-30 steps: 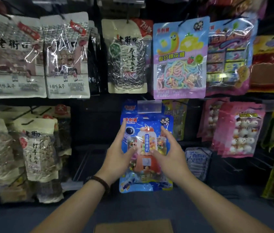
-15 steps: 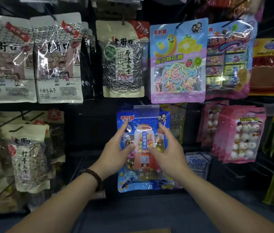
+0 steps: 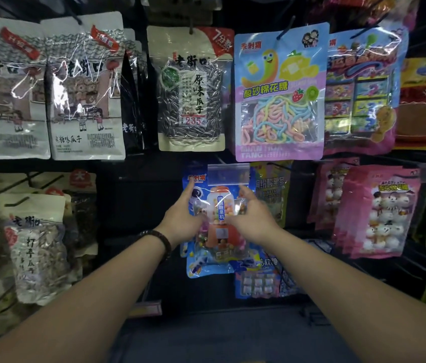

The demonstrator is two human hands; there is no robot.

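A blue candy bag (image 3: 219, 205) printed with an orange gumball machine is held up against the lower row of a snack display. My left hand (image 3: 184, 218) grips its left edge, thumb on the front and forefinger stretched up along the side. On the right edge my right hand (image 3: 249, 218) holds it the same way. A clear plastic header (image 3: 228, 174) tops the bag, just under the purple bag above. A dark bead bracelet (image 3: 158, 242) circles my left wrist.
Seed bags (image 3: 86, 90) and a striped sunflower-seed bag (image 3: 192, 90) hang in the upper row beside a purple marshmallow-rope bag (image 3: 280, 95). Pink marshmallow bags (image 3: 379, 213) hang at right, brown seed bags (image 3: 39, 247) at left, a blue packet (image 3: 257, 281) below.
Both hands have carried the blue candy bag up and closer to the display, its clear header now near the bottom of the purple bag. The view has moved nearer the rack.
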